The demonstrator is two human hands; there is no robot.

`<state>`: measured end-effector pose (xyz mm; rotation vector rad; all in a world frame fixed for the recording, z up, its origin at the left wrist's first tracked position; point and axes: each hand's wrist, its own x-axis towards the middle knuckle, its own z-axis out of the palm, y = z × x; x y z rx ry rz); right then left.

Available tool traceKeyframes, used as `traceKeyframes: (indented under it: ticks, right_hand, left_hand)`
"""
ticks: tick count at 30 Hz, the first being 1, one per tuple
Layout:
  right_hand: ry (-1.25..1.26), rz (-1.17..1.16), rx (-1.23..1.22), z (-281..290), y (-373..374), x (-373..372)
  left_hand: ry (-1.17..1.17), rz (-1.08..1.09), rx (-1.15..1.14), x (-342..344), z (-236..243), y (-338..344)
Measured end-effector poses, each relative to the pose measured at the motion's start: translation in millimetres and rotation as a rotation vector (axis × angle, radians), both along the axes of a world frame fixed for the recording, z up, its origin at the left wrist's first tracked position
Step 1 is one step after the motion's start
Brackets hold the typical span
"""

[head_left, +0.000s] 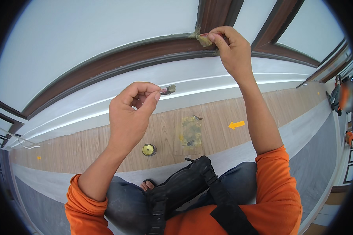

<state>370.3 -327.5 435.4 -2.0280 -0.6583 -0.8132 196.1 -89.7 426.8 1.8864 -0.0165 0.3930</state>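
Raised at the wall, my right hand [236,53] pinches a small red-edged scraper [204,40] smeared with greenish-yellow putty. Its blade is at the corner where an upright dark brown moulding meets the lower brown rail [145,55], and putty [195,35] sits on that corner. My left hand [131,111] is closed on a small putty knife [169,90], held in front of the white wall below the rail; grey-green paste coats its tip. Most of its handle is hidden by my fingers. On the floor below stand an open round tin [149,149] and a putty-smeared board [191,135].
White panels [102,21] lie behind the mouldings, with a white skirting [208,90] below. A yellow arrow [236,125] marks the wood-look floor [86,147]. A black bag [184,182] hangs across my lap. A cable [27,143] is at far left; a person in orange [344,98] is at far right.
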Motion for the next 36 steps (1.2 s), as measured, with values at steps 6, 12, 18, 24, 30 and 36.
traceKeyframes:
  ticks: [6,12,18,24,30,36]
  right_hand:
    - [-0.288,-0.108,-0.091,15,5,-2]
    - [-0.441,-0.097,-0.055,11,-3,-9]
    - [-0.365,-0.064,0.127,-23,10,-24]
    - [-0.260,0.013,-0.009,-19,-2,-11]
    - [-0.326,-0.062,-0.411,18,-8,-10]
    - [-0.357,-0.111,-0.382,36,4,-10]
  left_hand:
    - [0.030,0.009,0.038,0,-1,3]
    - [0.087,-0.012,0.047,-2,3,6]
    - [0.090,-0.030,0.013,-3,5,4]
    - [0.015,-0.025,0.003,-4,0,5]
    - [0.025,-0.028,0.008,-6,0,8]
    - [0.012,-0.055,0.009,-6,0,5]
